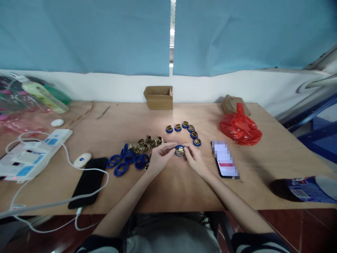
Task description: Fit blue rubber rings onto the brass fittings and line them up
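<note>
Between my two hands, just above the table, is a gold metal disc with a blue ring around it [179,151]. My left hand [159,157] pinches its left side, and the fingers of my right hand [194,156] close on its right side. Beside my left hand lies a pile of loose gold metal pieces [143,144], partly hidden by that hand. Several loose blue rings [121,169] are heaped left of them. Beyond my right hand, several gold pieces seated in blue rings [191,128] form a curved row.
A small open cardboard box [159,98] stands at the back. On the right are a lit phone [225,160], a red plastic bag [240,128] and a dark bottle [302,189]. A black phone [88,182], white cables and a power strip [34,154] occupy the left.
</note>
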A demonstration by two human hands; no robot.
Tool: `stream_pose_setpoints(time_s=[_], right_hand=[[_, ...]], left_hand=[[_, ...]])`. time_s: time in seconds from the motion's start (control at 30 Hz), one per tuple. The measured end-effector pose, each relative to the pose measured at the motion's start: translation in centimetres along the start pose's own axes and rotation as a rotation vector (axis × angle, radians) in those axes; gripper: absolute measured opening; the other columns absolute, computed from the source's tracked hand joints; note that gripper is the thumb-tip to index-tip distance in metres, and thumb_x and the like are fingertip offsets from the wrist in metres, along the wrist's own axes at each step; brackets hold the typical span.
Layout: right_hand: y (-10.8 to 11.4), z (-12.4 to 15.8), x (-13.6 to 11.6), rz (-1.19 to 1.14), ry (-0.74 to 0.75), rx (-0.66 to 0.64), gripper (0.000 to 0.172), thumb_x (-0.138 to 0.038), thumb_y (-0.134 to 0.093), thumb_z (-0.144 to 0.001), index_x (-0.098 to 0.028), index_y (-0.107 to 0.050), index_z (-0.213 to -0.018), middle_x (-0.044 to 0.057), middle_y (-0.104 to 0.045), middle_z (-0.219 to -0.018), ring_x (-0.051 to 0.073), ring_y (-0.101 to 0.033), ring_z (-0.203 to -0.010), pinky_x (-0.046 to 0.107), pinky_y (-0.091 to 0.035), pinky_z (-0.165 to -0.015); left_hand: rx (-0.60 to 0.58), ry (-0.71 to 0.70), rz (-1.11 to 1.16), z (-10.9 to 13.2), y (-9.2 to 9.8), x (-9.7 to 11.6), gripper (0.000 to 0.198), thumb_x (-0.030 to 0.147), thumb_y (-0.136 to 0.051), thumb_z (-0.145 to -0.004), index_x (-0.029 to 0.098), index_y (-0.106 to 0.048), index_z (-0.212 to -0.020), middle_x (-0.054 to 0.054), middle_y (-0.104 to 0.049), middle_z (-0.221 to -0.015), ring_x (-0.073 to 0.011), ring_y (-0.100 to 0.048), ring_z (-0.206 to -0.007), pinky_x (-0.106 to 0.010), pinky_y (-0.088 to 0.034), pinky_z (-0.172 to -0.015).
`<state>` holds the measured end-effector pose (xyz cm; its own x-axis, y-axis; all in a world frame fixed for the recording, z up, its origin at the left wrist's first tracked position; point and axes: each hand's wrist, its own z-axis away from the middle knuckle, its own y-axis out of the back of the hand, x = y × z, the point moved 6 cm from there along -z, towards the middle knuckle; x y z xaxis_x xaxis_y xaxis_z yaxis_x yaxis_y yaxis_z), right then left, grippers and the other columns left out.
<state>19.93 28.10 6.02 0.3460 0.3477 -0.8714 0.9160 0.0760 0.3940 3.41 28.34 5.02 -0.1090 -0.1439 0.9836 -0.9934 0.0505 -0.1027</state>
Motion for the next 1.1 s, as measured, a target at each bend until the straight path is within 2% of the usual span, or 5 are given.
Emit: stream_pose_setpoints(time_s=[0.27, 0.4, 0.53, 0.8, 1.1], right_hand=[[-1.1, -0.2, 1.5, -0.222, -0.145, -0.054, 0.032, -0.051, -0.049, -0.098, -0.022, -0.059, -0.088, -0.004, -0.054, -0.059, 0.014, -0.052, -0.049, 0.026, -0.04, -0.048], [-1.7, -0.5, 2.0, -0.348, -0.247, -0.092, 0.031, -0.052, -0.053, -0.093, -0.022, -0.058, -0.099, -0.003, -0.06, -0.063, 0.015, -0.056, -0.049, 0.027, -0.042, -0.048], [-1.6, -0.5, 2.1, -0.466, -0.314, -0.12, 0.029, -0.043, -0.057, -0.087, -0.023, -0.055, -0.107, -0.004, -0.063, -0.066, 0.014, -0.057, -0.049, 0.027, -0.043, -0.05], [-1.2, -0.7, 1.7, -0.504, -0.272, -0.082, 0.027, -0.034, -0.059, -0.083, -0.023, -0.055, -0.107, -0.006, -0.06, -0.068, 0.011, -0.053, -0.048, 0.025, -0.044, -0.048], [-1.2, -0.6, 1.7, -0.362, -0.2, -0.067, 0.028, -0.034, -0.052, -0.085, -0.022, -0.052, -0.11, -0.005, -0.056, -0.069, 0.011, -0.047, -0.049, 0.025, -0.041, -0.046]], left_hand=[[0.038, 0.014, 0.016, -0.2, 0.3, -0.7, 0.023, 0.033, -0.078, -0.076, 0.017, -0.077, -0.093, -0.011, -0.079, -0.103, -0.0255, -0.076, -0.097, -0.04, -0.063, -0.087], [0.062, 0.031, 0.046, -0.4, 0.5, -0.8, 0.027, 0.033, -0.08, -0.074, 0.017, -0.075, -0.095, -0.011, -0.079, -0.104, -0.0257, -0.075, -0.1, -0.041, -0.061, -0.092], [0.029, 0.071, 0.066, -0.5, 0.4, -1.0, 0.033, 0.032, -0.079, -0.076, 0.017, -0.073, -0.105, -0.012, -0.077, -0.112, -0.026, -0.074, -0.106, -0.043, -0.058, -0.098], [-0.011, 0.102, 0.116, -0.5, 0.2, -1.4, 0.041, 0.029, -0.081, -0.072, 0.016, -0.071, -0.109, -0.014, -0.076, -0.117, -0.0254, -0.074, -0.106, -0.044, -0.058, -0.099], [-0.009, 0.081, 0.08, -0.5, 0.2, -1.2, 0.043, 0.031, -0.081, -0.072, 0.016, -0.069, -0.111, -0.013, -0.077, -0.114, -0.0251, -0.075, -0.102, -0.042, -0.061, -0.094]])
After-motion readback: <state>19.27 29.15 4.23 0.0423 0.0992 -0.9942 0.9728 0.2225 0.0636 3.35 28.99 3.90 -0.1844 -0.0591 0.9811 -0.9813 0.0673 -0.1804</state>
